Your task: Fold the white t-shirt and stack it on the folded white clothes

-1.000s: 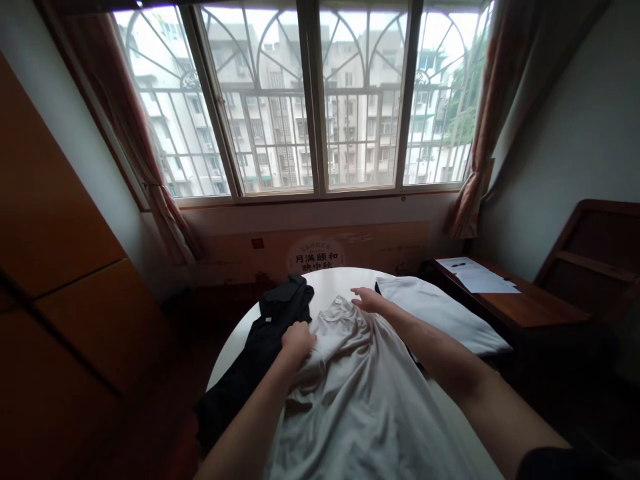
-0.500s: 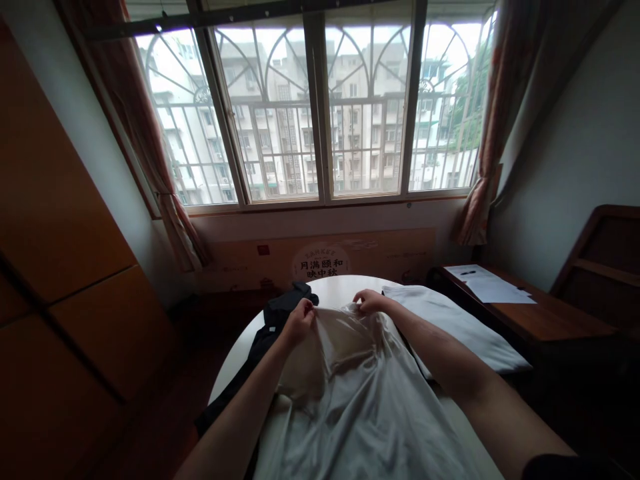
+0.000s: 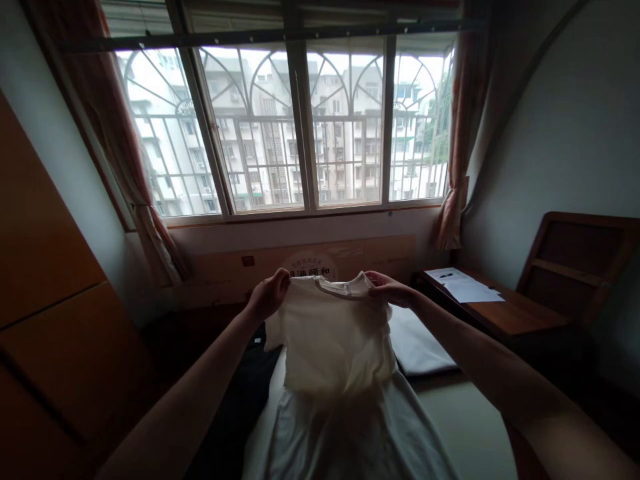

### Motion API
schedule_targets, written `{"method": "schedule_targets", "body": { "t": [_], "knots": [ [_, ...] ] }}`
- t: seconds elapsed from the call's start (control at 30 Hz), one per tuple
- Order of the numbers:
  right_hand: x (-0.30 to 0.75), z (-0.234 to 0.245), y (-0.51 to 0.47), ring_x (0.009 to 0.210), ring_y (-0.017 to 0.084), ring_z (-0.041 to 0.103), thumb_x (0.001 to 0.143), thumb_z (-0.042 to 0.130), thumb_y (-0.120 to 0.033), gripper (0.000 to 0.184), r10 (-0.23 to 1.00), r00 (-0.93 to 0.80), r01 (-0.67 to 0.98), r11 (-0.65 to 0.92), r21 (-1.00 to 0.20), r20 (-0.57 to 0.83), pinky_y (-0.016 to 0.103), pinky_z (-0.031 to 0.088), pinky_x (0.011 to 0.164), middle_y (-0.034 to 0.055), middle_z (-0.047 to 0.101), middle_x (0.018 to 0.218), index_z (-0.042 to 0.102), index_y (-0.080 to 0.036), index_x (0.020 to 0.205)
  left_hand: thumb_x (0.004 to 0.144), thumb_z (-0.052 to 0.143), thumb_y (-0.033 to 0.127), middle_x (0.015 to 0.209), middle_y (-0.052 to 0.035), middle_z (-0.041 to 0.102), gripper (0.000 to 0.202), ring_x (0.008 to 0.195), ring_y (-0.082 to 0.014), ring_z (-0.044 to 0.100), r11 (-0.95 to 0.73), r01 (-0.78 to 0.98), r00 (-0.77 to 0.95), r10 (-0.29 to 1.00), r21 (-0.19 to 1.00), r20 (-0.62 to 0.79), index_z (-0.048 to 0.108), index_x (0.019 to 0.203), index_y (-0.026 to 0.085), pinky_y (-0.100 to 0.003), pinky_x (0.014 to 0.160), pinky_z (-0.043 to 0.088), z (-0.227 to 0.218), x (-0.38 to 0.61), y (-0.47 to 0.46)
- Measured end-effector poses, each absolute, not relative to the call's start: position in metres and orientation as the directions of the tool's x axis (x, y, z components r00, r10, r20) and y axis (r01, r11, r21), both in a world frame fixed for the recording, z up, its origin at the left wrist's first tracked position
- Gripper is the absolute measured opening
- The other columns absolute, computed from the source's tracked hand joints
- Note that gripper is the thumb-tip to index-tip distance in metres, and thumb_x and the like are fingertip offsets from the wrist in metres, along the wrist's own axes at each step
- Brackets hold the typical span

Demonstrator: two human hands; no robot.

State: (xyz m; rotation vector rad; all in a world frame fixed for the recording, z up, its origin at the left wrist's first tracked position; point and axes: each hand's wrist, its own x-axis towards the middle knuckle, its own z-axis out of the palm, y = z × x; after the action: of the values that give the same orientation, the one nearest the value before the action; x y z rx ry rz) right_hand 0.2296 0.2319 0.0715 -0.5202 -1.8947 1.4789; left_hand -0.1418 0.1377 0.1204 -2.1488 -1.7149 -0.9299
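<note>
A white short-sleeved T-shirt (image 3: 340,340) hangs stretched between my two hands above a round white table (image 3: 475,427). My left hand (image 3: 271,293) pinches it at the left shoulder. At the right side of the neckline, my right hand (image 3: 393,290) grips the other shoulder. The collar opening shows between the hands, and the lower part of the shirt drapes toward me over the table. Dark clothing (image 3: 240,393) lies on the left, partly hidden by the shirt and my left arm. To the right is a folded white cloth (image 3: 420,343), partly covered by my right arm.
A brown wooden desk (image 3: 525,319) with white papers (image 3: 470,288) stands at the right, a wooden chair back (image 3: 575,280) beside it. An orange-brown cabinet (image 3: 50,300) is on the left. Ahead, a printed cardboard panel (image 3: 225,267) leans below the barred window (image 3: 270,133).
Both hands have lifted the T-shirt off the table and moved farther apart, spreading its shoulders. The bunched cloth now hangs open with its collar showing. The view has shifted slightly right.
</note>
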Motion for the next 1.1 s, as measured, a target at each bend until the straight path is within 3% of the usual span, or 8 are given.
{"method": "schedule_targets", "body": {
  "t": [0.1,0.27,0.43,0.57,0.7,0.83,1.0,1.1],
  "knots": [
    [0.236,0.087,0.219,0.097,0.024,0.068,0.066,0.087,-0.041,0.063,0.633,-0.739,-0.105,0.227,-0.968,0.228,0.031,0.054,0.082,0.0055,0.073,0.111,0.066,-0.022,0.123,0.100,0.043,0.039,0.091,-0.0050,0.074,0.021,0.078,-0.0254,0.070,-0.219,0.973,0.124,0.776,0.080,0.619,0.057,0.104,0.024,-0.028,0.062,0.039,0.132,-0.141,0.135],
    [0.254,0.106,0.212,0.067,0.013,0.061,0.072,0.085,-0.047,0.040,0.712,-0.688,0.111,0.293,-0.950,0.139,0.023,0.049,0.061,-0.0004,0.067,0.078,0.068,-0.015,0.089,0.102,0.040,0.038,0.096,-0.0068,0.074,0.022,0.082,-0.0273,0.071,-0.161,0.986,0.094,0.750,0.042,0.655,0.056,0.106,0.024,-0.029,0.063,0.038,0.140,-0.149,0.132],
    [0.269,0.114,0.218,0.048,0.008,0.042,0.076,0.073,-0.056,0.044,0.828,-0.466,0.306,0.481,-0.822,0.311,0.020,0.031,0.044,-0.0072,0.045,0.056,0.051,-0.020,0.069,0.101,0.041,0.040,0.094,-0.0069,0.074,0.023,0.080,-0.0269,0.071,-0.121,0.991,0.055,0.759,0.058,0.649,0.057,0.107,0.024,-0.028,0.062,0.037,0.143,-0.160,0.132],
    [0.269,0.120,0.218,0.054,0.010,0.045,0.073,0.074,-0.046,0.037,0.843,-0.356,0.361,0.523,-0.772,0.404,0.022,0.035,0.049,-0.0052,0.048,0.060,0.049,-0.021,0.067,0.101,0.040,0.039,0.094,-0.0070,0.074,0.023,0.080,-0.0266,0.070,-0.126,0.991,0.072,0.763,0.038,0.643,0.056,0.107,0.024,-0.028,0.061,0.035,0.147,-0.158,0.133],
    [0.262,0.127,0.213,0.068,0.014,0.051,0.075,0.070,-0.052,0.038,0.826,-0.319,0.320,0.555,-0.768,0.464,0.024,0.041,0.059,-0.0027,0.053,0.071,0.048,-0.022,0.071,0.100,0.038,0.040,0.090,-0.0068,0.073,0.025,0.077,-0.0256,0.069,-0.150,0.985,0.057,0.754,0.088,0.655,0.055,0.107,0.023,-0.027,0.060,0.036,0.151,-0.155,0.136],
    [0.260,0.126,0.202,0.058,0.012,0.044,0.082,0.058,-0.067,0.046,0.833,-0.332,0.268,0.533,-0.803,0.442,0.023,0.036,0.051,-0.0055,0.046,0.066,0.043,-0.024,0.076,0.098,0.039,0.046,0.080,-0.0048,0.069,0.031,0.068,-0.0217,0.066,-0.281,0.948,0.121,0.756,0.152,0.643,0.056,0.102,0.021,-0.026,0.060,0.039,0.153,-0.159,0.133],
    [0.273,0.133,0.182,0.059,0.010,0.039,0.081,0.065,-0.069,0.052,0.764,-0.477,0.254,0.593,-0.765,0.434,0.022,0.029,0.051,-0.0056,0.044,0.066,0.049,-0.020,0.073,0.091,0.053,0.062,0.072,-0.0009,0.066,0.043,0.066,-0.0184,0.063,-0.413,0.887,0.271,0.826,0.205,0.495,0.063,0.088,0.020,-0.024,0.061,0.042,0.167,-0.167,0.112],
    [0.287,0.145,0.164,0.062,0.011,0.042,0.080,0.069,-0.067,0.051,0.715,-0.578,0.256,0.617,-0.744,0.394,0.023,0.033,0.055,-0.0044,0.048,0.067,0.056,-0.018,0.074,0.082,0.064,0.062,0.068,0.0005,0.064,0.045,0.064,-0.0167,0.059,-0.442,0.833,0.314,0.874,0.334,0.371,0.066,0.081,0.018,-0.023,0.059,0.042,0.178,-0.165,0.093]
  ]
}}
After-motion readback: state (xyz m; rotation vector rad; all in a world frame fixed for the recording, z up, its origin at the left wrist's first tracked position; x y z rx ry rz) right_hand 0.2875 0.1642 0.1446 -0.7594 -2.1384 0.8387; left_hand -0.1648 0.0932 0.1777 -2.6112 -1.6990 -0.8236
